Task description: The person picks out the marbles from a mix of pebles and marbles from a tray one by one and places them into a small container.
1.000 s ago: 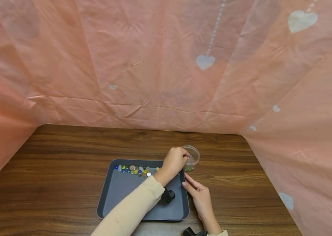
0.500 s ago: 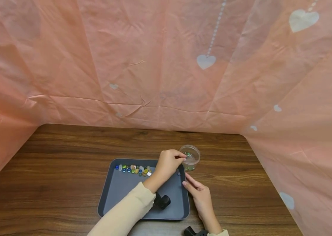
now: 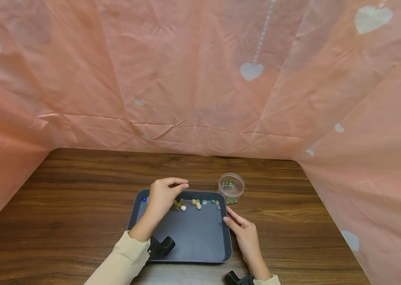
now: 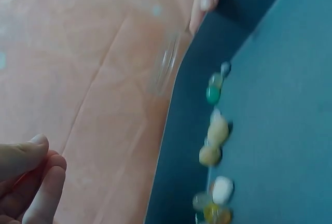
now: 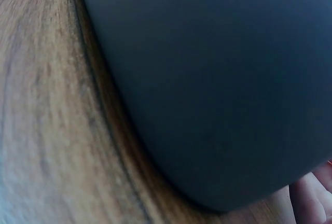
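I see my left hand [image 3: 161,196] low in the middle of the head view, over the far edge of the dark grey flat plastic tray [image 3: 186,241]. Its thumb and first finger are pinched close together, and I cannot tell if anything is between them. A row of little shiny coloured glass pebbles [image 3: 197,204] lies along the tray's far edge, just right of that hand. The small round clear plastic cup [image 3: 231,188] stands on the brown wooden table [image 3: 79,190], just past the tray's far right corner. My right hand [image 3: 246,237] lies flat with straight fingers, touching the tray's right edge.
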Action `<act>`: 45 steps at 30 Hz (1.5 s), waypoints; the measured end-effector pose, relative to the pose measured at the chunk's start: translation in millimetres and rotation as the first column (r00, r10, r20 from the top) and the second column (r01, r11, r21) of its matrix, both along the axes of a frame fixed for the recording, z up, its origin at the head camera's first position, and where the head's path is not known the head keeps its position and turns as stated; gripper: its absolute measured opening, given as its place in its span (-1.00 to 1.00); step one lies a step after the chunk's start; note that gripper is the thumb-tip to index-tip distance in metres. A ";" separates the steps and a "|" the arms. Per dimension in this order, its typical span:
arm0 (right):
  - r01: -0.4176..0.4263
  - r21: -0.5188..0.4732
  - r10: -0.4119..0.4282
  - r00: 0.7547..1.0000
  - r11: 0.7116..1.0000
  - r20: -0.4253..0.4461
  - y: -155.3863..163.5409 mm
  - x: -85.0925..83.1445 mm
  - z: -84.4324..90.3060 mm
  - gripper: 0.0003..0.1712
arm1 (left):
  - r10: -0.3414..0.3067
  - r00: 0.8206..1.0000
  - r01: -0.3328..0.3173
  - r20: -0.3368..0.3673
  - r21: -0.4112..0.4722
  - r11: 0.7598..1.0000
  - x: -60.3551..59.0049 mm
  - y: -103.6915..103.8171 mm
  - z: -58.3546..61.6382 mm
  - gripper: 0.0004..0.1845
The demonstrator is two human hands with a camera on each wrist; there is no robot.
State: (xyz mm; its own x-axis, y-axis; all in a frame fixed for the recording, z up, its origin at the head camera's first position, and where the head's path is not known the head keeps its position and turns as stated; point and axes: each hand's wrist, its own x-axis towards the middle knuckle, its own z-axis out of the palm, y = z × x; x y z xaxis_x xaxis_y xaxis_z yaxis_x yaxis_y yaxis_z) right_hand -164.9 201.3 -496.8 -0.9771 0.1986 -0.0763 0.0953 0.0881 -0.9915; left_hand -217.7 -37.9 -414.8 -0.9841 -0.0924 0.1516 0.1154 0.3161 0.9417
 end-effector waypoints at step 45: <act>-0.007 -0.011 0.007 1.000 1.000 0.005 -1.1 1.2 3.4 -0.52 | 0.089 0.995 -0.057 0.042 -0.486 0.872 9.0 -72.5 -40.0 -0.97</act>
